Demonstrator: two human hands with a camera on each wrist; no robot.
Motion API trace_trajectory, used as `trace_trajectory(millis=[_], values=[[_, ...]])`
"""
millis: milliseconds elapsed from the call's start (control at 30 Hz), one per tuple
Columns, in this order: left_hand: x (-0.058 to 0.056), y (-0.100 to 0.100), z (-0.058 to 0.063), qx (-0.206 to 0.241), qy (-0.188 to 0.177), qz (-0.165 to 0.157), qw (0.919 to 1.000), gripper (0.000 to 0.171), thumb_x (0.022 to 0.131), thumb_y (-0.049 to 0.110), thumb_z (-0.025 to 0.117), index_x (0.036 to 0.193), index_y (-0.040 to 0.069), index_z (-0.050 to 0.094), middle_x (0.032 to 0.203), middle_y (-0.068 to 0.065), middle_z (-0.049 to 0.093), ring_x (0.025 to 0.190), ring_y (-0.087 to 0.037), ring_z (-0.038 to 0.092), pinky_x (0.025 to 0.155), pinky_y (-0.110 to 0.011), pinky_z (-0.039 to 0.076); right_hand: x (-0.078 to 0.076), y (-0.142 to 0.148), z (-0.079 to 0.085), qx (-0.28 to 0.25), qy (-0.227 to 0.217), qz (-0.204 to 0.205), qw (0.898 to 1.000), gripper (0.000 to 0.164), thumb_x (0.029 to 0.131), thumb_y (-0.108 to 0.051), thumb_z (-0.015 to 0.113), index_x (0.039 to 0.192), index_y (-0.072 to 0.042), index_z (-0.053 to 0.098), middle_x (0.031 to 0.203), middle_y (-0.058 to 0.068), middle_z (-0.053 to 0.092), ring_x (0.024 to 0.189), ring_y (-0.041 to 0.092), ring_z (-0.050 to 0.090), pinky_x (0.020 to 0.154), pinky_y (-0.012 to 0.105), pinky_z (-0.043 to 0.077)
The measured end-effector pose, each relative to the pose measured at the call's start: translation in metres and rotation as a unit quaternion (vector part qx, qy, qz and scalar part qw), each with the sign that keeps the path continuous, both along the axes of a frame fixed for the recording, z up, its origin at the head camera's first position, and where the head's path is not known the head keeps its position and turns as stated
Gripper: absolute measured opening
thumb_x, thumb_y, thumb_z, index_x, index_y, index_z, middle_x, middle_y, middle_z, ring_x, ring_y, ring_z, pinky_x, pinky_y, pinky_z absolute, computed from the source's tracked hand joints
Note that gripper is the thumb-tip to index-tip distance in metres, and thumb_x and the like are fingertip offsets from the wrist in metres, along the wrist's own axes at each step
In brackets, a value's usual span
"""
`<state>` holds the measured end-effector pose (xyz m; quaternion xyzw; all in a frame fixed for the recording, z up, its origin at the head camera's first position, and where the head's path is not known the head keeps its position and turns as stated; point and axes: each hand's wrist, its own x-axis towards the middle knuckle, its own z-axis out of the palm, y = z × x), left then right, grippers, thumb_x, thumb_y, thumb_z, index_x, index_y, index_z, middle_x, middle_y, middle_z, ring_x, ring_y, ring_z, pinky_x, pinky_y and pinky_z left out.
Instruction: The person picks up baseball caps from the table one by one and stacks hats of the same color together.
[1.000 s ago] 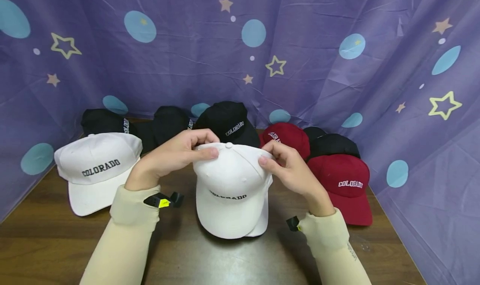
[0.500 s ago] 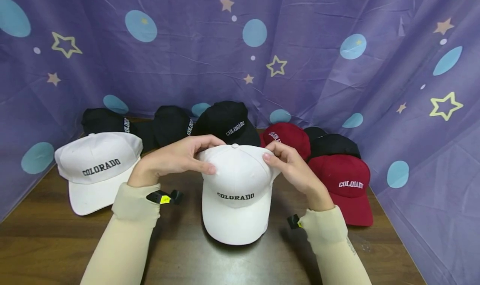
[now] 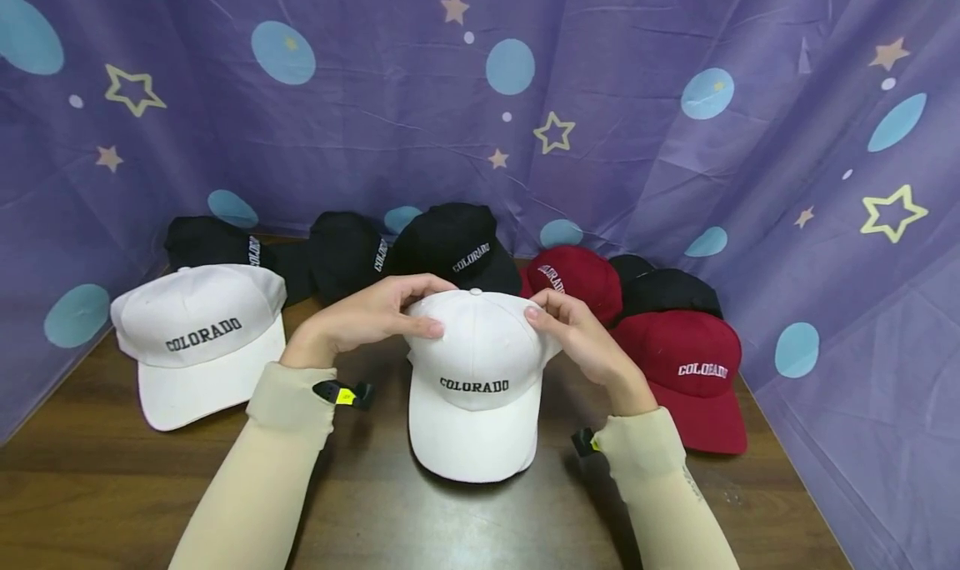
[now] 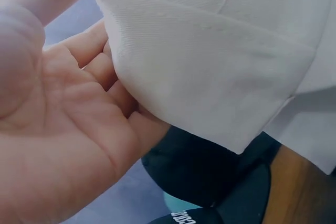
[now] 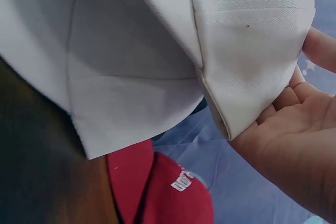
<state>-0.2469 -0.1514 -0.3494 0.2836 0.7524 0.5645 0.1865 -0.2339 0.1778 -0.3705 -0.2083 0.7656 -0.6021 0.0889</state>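
A white baseball cap point(image 3: 474, 345) lettered COLORADO faces me at the middle, brim down toward the table. My left hand point(image 3: 367, 316) grips its crown from the left, thumb on the front and other fingers behind. On the right side my right hand point(image 3: 588, 345) pinches the crown likewise. In the right wrist view a second white layer point(image 5: 131, 93), seemingly another cap, lies beneath the outer cap point(image 5: 252, 40); whether the two touch all round is hidden. The left wrist view has my left palm point(image 4: 68, 124) beside the cap's white fabric point(image 4: 210, 66).
Another white cap point(image 3: 198, 328) sits on the wooden table point(image 3: 360, 503) at left. Black caps point(image 3: 450, 237) line the back. Two red caps point(image 3: 682, 353) and more black ones point(image 3: 671, 291) stand at right, before a purple curtain point(image 3: 615, 70).
The held cap has shifted slightly right and straightened to face me. A second white brim, visible behind its right side a second ago, is now covered in the head view. Both hands keep their hold.
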Motion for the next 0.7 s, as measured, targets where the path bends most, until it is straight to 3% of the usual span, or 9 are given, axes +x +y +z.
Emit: trace_trajectory(millis=[400,700], values=[[-0.009,0.005,-0.018,-0.007,-0.025,0.027,0.9993,0.050,0.095,0.017,0.081,0.143,0.013,0.064,0.136,-0.010,0.064,0.120,-0.029,0.057,0.095,-0.036,0.056,-0.014,0.002,-0.021,0.008,-0.033,-0.020,0.999,0.028,0.110,-0.023,0.059,0.122,0.001,0.064,0.113,0.011,0.067,0.095,0.025,0.066,0.078,0.034,0.059],[-0.013,0.011,-0.023,-0.040,-0.031,0.054,0.9972,0.052,0.095,0.021,0.082,0.143,0.013,0.063,0.138,-0.010,0.061,0.123,-0.029,0.054,0.099,-0.036,0.052,-0.018,0.003,-0.027,0.025,-0.038,-0.039,0.998,0.031,0.110,-0.024,0.059,0.128,0.001,0.064,0.120,0.016,0.066,0.100,0.025,0.066,0.084,0.032,0.059]])
